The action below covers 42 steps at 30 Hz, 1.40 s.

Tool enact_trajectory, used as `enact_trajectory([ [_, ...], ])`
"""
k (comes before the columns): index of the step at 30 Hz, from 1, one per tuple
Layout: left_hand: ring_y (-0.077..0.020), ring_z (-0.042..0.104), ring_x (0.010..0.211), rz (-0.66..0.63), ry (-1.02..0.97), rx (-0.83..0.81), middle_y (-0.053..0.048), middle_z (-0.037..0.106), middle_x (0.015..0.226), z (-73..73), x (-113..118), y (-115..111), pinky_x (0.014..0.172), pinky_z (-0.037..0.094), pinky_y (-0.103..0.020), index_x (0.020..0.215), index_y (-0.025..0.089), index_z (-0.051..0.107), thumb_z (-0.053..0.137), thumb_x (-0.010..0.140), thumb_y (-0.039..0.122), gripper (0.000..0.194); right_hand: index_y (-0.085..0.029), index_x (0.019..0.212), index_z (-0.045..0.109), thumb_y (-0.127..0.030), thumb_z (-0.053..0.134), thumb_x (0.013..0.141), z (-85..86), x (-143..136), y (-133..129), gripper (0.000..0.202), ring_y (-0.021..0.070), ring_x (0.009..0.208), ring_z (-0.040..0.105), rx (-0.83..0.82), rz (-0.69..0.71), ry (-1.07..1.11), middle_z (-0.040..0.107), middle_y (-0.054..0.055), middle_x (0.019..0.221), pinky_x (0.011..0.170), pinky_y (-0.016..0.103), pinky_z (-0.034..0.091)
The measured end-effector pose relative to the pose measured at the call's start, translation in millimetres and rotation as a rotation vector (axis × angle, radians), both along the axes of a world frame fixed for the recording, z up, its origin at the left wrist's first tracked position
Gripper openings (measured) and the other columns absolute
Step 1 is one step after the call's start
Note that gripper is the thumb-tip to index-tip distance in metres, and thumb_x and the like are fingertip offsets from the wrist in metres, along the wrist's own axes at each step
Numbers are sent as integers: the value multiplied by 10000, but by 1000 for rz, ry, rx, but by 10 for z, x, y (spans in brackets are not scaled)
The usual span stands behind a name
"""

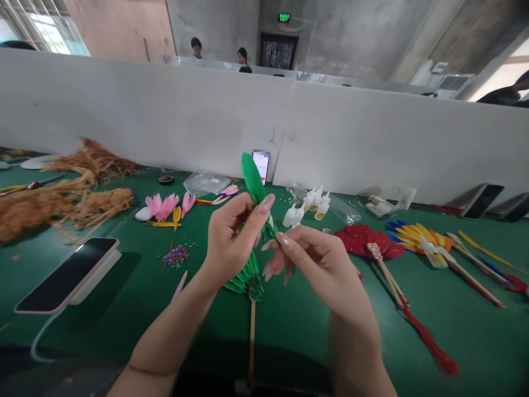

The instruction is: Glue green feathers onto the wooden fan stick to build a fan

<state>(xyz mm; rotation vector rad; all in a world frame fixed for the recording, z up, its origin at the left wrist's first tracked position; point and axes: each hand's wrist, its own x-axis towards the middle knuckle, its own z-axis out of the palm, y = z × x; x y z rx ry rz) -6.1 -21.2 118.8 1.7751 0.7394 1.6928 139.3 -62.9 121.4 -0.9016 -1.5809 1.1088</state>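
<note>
Left hand (231, 237), right hand (320, 259) pinch green feather (252, 174), clear of partition (165, 113).

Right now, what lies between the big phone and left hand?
In the head view, colourful bits and a pale pink sliver lie between phone and left hand.

The left hand (229, 234) pinches a green feather (253, 177).

My fan (243, 282) lies on the table (297, 325) before me; left of it, a phone (68, 275); behind-right, glue bottles (322, 207); right, another fan (367, 242).
</note>
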Motion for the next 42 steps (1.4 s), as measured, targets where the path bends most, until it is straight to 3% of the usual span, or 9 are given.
enact_trajectory([
  [3,-11,345,363,-125,6,-76,68,386,438,-1,-5,2,343,281,-152,582,162,416,557,901,296,374,-180,694,576,-301,505,936,5,21,-25,280,49,547,598,105,21,-121,644,-26,593,549,158,479],
  [7,-11,335,350,-271,-73,-198,73,371,440,-15,-6,6,323,278,-132,611,171,435,544,908,313,346,-191,703,532,-314,477,949,-3,18,-35,281,48,501,567,117,55,-97,613,-45,552,517,164,455],
  [14,-22,307,338,-353,-169,-176,66,386,467,-31,-5,-1,308,263,-150,677,191,501,509,923,328,282,-196,682,491,-325,458,957,-34,-82,-56,305,47,426,537,67,36,50,557,-59,493,453,166,419],
  [18,-31,343,351,-288,-218,-18,57,400,495,-55,27,-26,320,278,-174,733,206,545,496,928,327,235,-205,696,494,-324,467,953,-54,-130,-79,285,47,390,505,58,-3,118,542,-66,479,407,166,395],
  [23,-28,361,368,-151,-289,120,37,518,625,-47,36,-56,362,331,-202,745,219,529,455,944,340,244,-207,681,508,-343,474,947,-31,-126,-75,301,50,372,488,88,-99,152,505,-66,472,383,170,400],
  [27,-35,402,399,-91,-273,107,24,548,669,-32,22,-56,362,340,-201,752,215,526,455,943,352,246,-197,715,578,-328,511,930,-12,-103,-67,260,56,393,513,117,-125,150,543,-53,475,401,172,420],
  [34,-23,386,371,-119,-234,89,34,507,614,-28,43,-61,297,284,-175,738,200,540,488,931,328,238,-195,758,656,-281,583,883,2,-119,-113,168,90,462,605,122,-140,100,673,0,587,402,189,452],
  [42,-43,383,379,131,-103,139,53,424,484,-24,67,-115,342,303,-183,698,194,528,508,925,274,242,-196,730,638,-252,644,828,13,-135,-136,113,82,440,567,298,-302,-185,630,-29,542,422,191,442],
])
